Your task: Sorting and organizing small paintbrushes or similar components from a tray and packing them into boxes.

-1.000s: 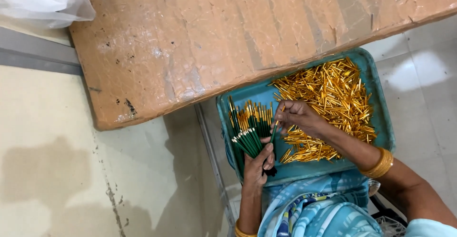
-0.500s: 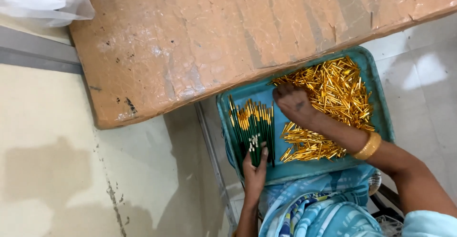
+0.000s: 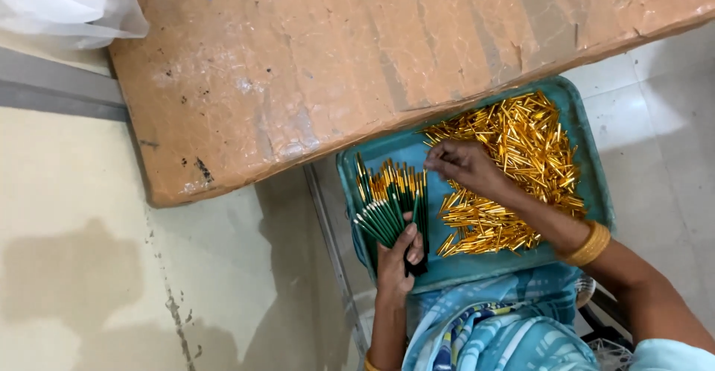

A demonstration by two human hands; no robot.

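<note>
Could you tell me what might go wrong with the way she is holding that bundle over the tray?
The left hand grips a fanned bundle of green sticks only at its lower end, so some could slide out and scatter. The right hand works among the loose gold pieces heaped near the teal tray rim, where a few might spill to the floor.

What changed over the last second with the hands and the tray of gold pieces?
The right hand went from the top of the green sticks up into the gold pieces, then came back toward the bundle, fingers pinched; whether it took a piece is unclear. The left hand dropped slightly and keeps its grip on the fanned bundle. The teal tray, the board and the white bag stayed put.
</note>
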